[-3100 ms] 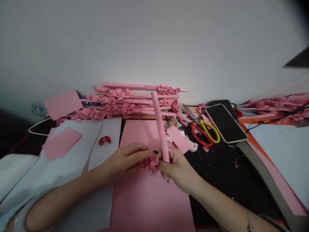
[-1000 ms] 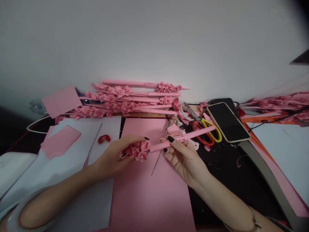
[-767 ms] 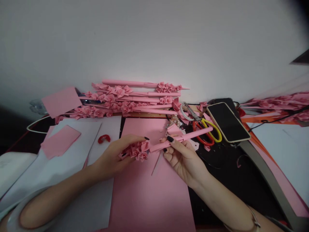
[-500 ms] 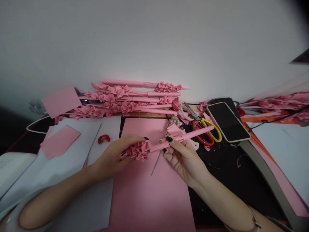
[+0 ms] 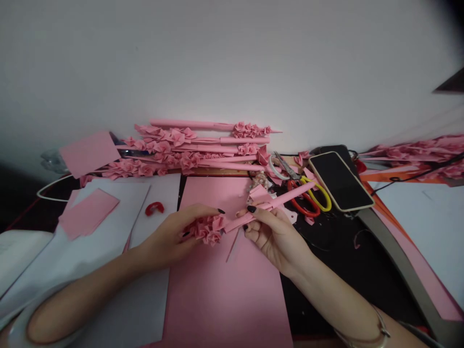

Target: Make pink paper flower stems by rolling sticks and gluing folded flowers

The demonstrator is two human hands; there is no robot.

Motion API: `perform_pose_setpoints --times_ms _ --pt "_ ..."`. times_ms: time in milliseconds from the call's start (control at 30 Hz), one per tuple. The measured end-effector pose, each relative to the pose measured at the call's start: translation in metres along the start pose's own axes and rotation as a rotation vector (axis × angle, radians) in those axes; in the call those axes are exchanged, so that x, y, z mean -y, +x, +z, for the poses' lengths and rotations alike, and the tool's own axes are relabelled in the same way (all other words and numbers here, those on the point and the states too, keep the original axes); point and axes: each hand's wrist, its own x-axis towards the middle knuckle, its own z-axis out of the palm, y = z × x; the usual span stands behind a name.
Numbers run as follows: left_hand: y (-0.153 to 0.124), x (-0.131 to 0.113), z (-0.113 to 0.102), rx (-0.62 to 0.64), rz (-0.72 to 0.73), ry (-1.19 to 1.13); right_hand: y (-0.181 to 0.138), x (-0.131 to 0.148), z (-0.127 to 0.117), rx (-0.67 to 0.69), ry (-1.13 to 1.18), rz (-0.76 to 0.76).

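Note:
My left hand (image 5: 177,237) is closed around a cluster of folded pink paper flowers (image 5: 209,231), thumb and fingers on either side of it. My right hand (image 5: 273,239) pinches the rolled pink paper stem (image 5: 290,195) that runs on from the flowers, tilted up to the right. The flowers and stem look like one piece, a paper flower stalk held above the large pink sheet (image 5: 228,290). A thin stick (image 5: 232,246) shows below the stem between my hands. The left end of the flowers is hidden by my left hand.
Several finished paper flower stalks (image 5: 174,150) lie along the wall. Scissors (image 5: 308,193) and a phone (image 5: 340,181) lie right of my hands. At left are small pink sheets (image 5: 90,212), white paper (image 5: 145,285) and a red curved piece (image 5: 154,208). More flowers (image 5: 420,154) lie far right.
The stem's right end has dipped slightly, and the flower cluster has shifted a little within my left hand. Both hands keep their hold, while the whole view has shifted slightly.

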Motion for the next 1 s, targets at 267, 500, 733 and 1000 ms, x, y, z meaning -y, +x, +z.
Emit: perform_pose_setpoints --times_ms 267,500,733,1000 --pt "-0.004 0.0041 0.0022 -0.06 -0.054 -0.084 -0.0006 -0.0031 0.0009 0.051 0.048 -0.024" --pt "-0.0023 -0.0006 0.0008 -0.079 -0.035 -0.059 -0.0017 -0.0025 0.0029 0.046 0.077 -0.003" --pt "-0.0002 -0.0015 0.0014 -0.093 -0.007 -0.033 -0.0029 -0.0024 0.0035 0.046 0.074 0.006" --pt "-0.0022 0.0003 0.0024 -0.111 0.008 -0.024 -0.0041 -0.0036 0.0038 0.033 -0.01 -0.056"
